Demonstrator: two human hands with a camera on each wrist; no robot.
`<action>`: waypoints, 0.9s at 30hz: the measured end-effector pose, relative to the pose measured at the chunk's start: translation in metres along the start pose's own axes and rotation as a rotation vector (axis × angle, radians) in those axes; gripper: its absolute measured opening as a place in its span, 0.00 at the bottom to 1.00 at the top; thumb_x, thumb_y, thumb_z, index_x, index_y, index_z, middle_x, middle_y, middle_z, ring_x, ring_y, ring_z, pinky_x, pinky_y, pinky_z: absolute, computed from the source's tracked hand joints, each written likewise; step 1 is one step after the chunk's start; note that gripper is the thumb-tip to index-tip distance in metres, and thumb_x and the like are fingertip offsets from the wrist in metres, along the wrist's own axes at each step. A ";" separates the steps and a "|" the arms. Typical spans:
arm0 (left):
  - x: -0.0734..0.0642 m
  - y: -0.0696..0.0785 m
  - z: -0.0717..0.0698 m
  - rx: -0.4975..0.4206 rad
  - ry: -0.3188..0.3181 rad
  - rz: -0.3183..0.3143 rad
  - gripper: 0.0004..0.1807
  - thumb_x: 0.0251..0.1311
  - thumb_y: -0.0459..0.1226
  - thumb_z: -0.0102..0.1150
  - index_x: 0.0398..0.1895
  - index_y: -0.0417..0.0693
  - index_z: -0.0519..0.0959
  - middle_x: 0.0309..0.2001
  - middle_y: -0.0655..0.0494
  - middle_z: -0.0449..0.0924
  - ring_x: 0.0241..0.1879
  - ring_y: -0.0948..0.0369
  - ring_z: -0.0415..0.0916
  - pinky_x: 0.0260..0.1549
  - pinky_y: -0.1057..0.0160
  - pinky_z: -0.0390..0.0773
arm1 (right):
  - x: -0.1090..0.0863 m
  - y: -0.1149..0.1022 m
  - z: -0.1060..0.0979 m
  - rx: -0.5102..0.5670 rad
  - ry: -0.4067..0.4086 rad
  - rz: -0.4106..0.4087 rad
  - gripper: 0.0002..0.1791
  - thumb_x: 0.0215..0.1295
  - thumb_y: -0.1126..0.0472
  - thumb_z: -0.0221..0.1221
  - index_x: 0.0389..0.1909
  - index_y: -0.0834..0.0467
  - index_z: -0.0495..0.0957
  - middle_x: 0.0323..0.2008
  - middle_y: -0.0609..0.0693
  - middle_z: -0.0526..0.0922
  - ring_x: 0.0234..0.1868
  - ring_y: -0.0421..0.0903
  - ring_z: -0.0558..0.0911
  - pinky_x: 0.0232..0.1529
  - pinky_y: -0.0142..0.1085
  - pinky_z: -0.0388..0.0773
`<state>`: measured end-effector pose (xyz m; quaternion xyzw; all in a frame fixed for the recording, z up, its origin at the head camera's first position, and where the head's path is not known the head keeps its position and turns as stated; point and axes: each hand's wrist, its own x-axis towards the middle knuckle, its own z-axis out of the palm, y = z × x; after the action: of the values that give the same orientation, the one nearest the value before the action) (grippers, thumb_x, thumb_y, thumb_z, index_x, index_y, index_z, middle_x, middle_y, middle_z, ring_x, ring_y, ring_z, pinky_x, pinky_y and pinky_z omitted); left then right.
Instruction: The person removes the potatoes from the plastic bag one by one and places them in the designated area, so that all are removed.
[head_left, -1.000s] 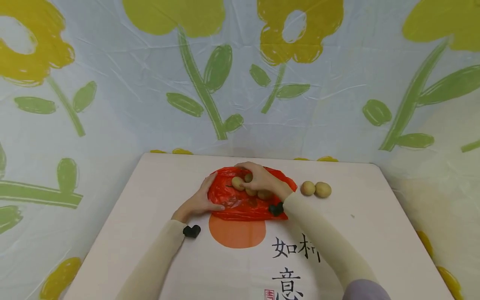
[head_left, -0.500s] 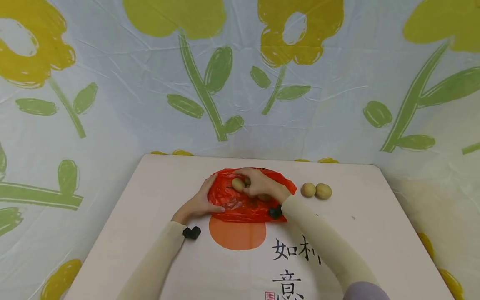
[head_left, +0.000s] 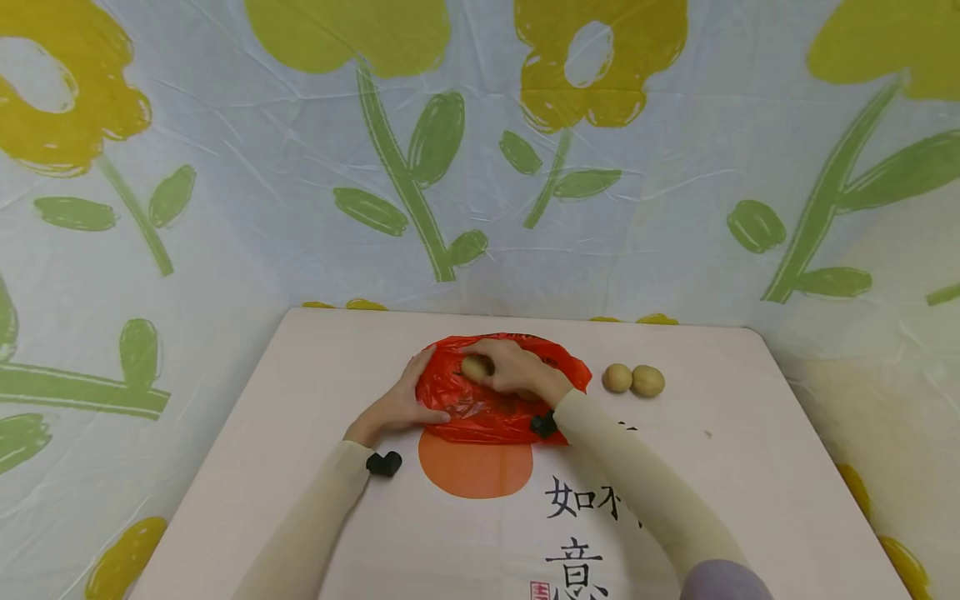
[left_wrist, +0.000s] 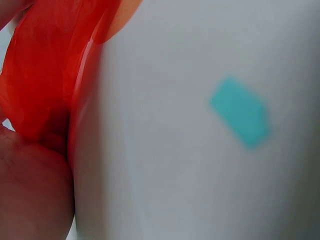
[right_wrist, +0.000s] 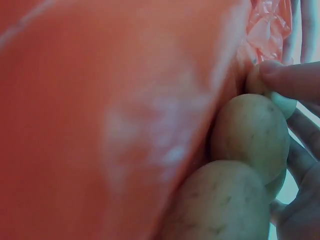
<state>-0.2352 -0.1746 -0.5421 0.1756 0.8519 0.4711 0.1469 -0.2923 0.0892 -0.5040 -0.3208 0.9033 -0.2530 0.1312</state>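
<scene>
On the bench (head_left: pixel 697 433), a crumpled red plastic bag (head_left: pixel 480 431) is lying in front of the person, and potatoes (right_wrist: pixel 252 130) are bunching against its film, though whether inside or merely on top I can't tell. The right hand (head_left: pixel 517 367) is leaning over the bag, its grip clasping the held potato (head_left: pixel 474 368) between thumb and fingers. The left hand (head_left: pixel 401 402) is resting against the bag's left end, thumb and fingers spreading well apart. A rounder potato (head_left: pixel 617 378) and a longer potato (head_left: pixel 648 381) are sitting side by side beyond the right end. The held one is looking firm, fairly weighty and likely to roll, so its widest part is inviting opposed fingers; the film is seeming light, limp and slippery, a gathered fold offering better purchase.
</scene>
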 end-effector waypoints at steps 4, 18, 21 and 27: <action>0.001 -0.002 0.001 0.000 -0.009 0.008 0.70 0.48 0.48 0.80 0.85 0.58 0.37 0.84 0.51 0.35 0.82 0.46 0.38 0.76 0.34 0.53 | 0.002 -0.004 0.000 -0.032 -0.004 0.016 0.33 0.65 0.51 0.67 0.72 0.44 0.73 0.71 0.43 0.75 0.70 0.51 0.73 0.66 0.58 0.75; 0.000 -0.005 0.001 0.000 -0.001 0.026 0.70 0.48 0.48 0.80 0.85 0.57 0.38 0.84 0.52 0.37 0.81 0.46 0.41 0.75 0.33 0.55 | 0.000 0.000 0.004 -0.035 0.010 -0.031 0.34 0.65 0.53 0.70 0.72 0.48 0.73 0.69 0.46 0.76 0.67 0.47 0.75 0.67 0.49 0.77; 0.000 -0.008 0.002 0.002 -0.006 0.015 0.69 0.48 0.50 0.80 0.85 0.58 0.38 0.84 0.51 0.36 0.82 0.46 0.39 0.75 0.32 0.53 | -0.002 0.000 0.003 -0.049 -0.004 -0.024 0.34 0.65 0.55 0.69 0.73 0.49 0.72 0.70 0.47 0.75 0.68 0.48 0.74 0.68 0.49 0.76; 0.001 -0.006 0.001 0.016 0.003 0.003 0.70 0.47 0.51 0.80 0.85 0.62 0.38 0.84 0.53 0.35 0.83 0.47 0.33 0.76 0.32 0.49 | -0.002 -0.001 0.000 -0.057 -0.012 -0.029 0.35 0.64 0.58 0.69 0.73 0.50 0.72 0.70 0.48 0.74 0.68 0.49 0.75 0.67 0.51 0.76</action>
<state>-0.2371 -0.1762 -0.5480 0.1771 0.8556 0.4647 0.1435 -0.2898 0.0897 -0.5032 -0.3387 0.9047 -0.2270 0.1237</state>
